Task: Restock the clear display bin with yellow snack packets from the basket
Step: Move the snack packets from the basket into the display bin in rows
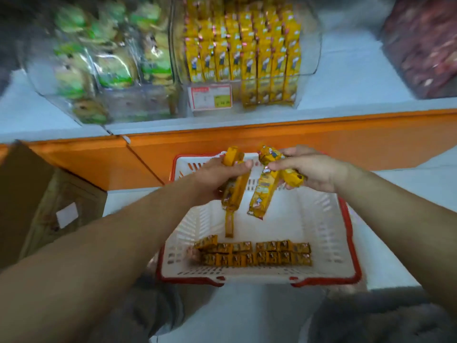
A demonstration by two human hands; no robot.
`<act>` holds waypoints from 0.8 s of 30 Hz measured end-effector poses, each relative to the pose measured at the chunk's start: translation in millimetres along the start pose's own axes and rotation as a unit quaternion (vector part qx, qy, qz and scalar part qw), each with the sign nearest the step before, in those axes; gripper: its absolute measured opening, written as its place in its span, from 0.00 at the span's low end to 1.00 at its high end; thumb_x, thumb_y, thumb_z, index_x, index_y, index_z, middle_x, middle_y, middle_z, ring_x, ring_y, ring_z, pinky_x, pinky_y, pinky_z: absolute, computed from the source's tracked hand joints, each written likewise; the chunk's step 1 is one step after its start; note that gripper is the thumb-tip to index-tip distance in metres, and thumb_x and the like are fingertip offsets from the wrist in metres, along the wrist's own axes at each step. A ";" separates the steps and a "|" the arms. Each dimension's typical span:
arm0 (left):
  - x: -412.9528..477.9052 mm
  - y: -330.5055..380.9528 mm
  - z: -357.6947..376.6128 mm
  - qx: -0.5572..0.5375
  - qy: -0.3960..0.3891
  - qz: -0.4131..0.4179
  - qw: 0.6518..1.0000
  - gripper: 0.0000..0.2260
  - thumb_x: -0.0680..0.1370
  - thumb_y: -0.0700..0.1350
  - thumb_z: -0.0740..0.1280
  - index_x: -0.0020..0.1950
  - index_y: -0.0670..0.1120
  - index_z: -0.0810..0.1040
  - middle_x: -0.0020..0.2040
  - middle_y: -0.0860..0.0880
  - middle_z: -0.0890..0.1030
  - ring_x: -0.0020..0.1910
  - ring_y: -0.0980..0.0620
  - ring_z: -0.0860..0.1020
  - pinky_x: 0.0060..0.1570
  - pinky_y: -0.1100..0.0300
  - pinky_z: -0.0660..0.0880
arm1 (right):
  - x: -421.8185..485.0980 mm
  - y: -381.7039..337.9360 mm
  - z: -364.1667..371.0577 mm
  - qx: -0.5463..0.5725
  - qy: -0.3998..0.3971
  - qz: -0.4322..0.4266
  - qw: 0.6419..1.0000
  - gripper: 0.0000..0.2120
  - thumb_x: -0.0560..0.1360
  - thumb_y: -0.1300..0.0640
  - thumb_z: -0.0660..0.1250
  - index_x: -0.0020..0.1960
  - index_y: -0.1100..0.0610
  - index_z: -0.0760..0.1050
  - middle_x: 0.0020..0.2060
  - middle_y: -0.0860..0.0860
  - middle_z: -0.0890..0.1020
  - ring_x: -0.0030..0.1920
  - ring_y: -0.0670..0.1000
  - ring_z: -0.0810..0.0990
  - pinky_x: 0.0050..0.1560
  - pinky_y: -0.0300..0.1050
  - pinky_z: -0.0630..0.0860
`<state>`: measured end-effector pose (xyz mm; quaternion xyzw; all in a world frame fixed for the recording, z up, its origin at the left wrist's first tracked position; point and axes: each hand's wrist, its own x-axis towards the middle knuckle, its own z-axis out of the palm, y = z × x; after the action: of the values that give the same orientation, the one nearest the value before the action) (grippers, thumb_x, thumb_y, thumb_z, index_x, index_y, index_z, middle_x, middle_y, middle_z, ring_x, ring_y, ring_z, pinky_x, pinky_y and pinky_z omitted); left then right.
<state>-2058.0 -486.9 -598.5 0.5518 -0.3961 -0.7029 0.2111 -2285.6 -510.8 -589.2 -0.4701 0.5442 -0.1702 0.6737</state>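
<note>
Both forearms reach out over the basket (346, 219), a white crate with a red rim, and each hand is closed on stock. Left hand (217, 174) grips a bundle of yellow snack packets (235, 191) across its middle, fingers wrapped over the top; one packet hangs loose below the grip. Right hand (314, 169) pinches a second bundle (262, 194) near its upper end, and these packets fan out below and to the outer side of the grip, not squared together. Beneath both grips, at the end of the basket floor nearest the body, two rows of unloaded packets (254, 253) lie flat. Beyond and above the grips, past the orange shelf edge (272, 134), stands the clear display bin (309, 58), which already holds upright rows of the same product behind a price label (209, 96). The step in hand appears to be the transfer from basket to bin. Before lifting further, square each bundle and draw the hanging packet into the grip, since a loose one is likely to drop. Clear the front wall of the bin with one hand at a time. Set packets upright and face forward to match the standing rows, lowering them gently so that those rows do not topple. Keep the left-hand load clear of the neighbouring bin of green packets (111, 65).
</note>
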 end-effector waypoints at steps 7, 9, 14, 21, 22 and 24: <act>-87.2 67.7 19.3 -0.094 -0.073 0.056 0.991 0.16 0.71 0.38 0.71 0.58 0.44 0.78 0.53 0.40 0.81 0.48 0.44 0.81 0.48 0.52 0.78 | -91.5 -80.7 4.5 0.040 0.017 -0.095 0.995 0.15 0.69 0.60 0.73 0.55 0.61 0.79 0.38 0.56 0.83 0.30 0.49 0.80 0.28 0.40 0.73; -102.0 76.2 23.5 -0.092 -0.074 0.080 0.990 0.12 0.75 0.37 0.69 0.58 0.43 0.78 0.52 0.42 0.83 0.48 0.45 0.82 0.49 0.52 0.78 | -109.6 -97.1 4.4 0.018 -0.014 -0.124 0.992 0.16 0.65 0.58 0.75 0.52 0.60 0.80 0.40 0.57 0.84 0.33 0.50 0.80 0.30 0.41 0.74; -122.5 84.2 25.4 -0.069 -0.052 0.120 0.989 0.20 0.74 0.47 0.71 0.65 0.43 0.79 0.59 0.41 0.85 0.55 0.43 0.84 0.58 0.45 0.81 | -120.3 -106.9 7.6 0.072 -0.027 -0.167 0.983 0.20 0.66 0.56 0.74 0.56 0.59 0.80 0.44 0.56 0.85 0.38 0.52 0.82 0.30 0.40 0.76; -107.9 92.6 23.0 -0.112 -0.028 0.135 0.984 0.22 0.70 0.47 0.74 0.63 0.44 0.80 0.54 0.41 0.86 0.49 0.45 0.86 0.43 0.49 0.84 | -101.2 -107.4 2.2 0.069 -0.038 -0.149 0.986 0.21 0.67 0.57 0.74 0.59 0.59 0.79 0.47 0.57 0.86 0.40 0.52 0.83 0.31 0.40 0.77; -104.6 94.2 22.6 -0.114 -0.036 0.134 0.984 0.21 0.70 0.46 0.74 0.62 0.44 0.80 0.54 0.42 0.86 0.48 0.45 0.86 0.41 0.52 0.83 | -99.2 -108.3 -0.1 0.069 -0.039 -0.149 0.986 0.22 0.67 0.57 0.73 0.60 0.60 0.79 0.48 0.58 0.85 0.40 0.53 0.83 0.30 0.40 0.77; -99.4 96.7 21.2 -0.105 -0.045 0.131 0.985 0.21 0.71 0.45 0.73 0.63 0.44 0.79 0.55 0.42 0.86 0.51 0.44 0.86 0.43 0.52 0.83 | -94.8 -110.6 -5.5 0.069 -0.038 -0.154 0.985 0.22 0.67 0.57 0.73 0.60 0.62 0.79 0.48 0.60 0.85 0.40 0.55 0.81 0.31 0.41 0.77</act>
<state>-2061.6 -464.8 -460.0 0.4374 -0.3978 -0.7313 0.3400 -2292.5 -498.3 -444.2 -0.5069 0.4261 -0.2913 0.6904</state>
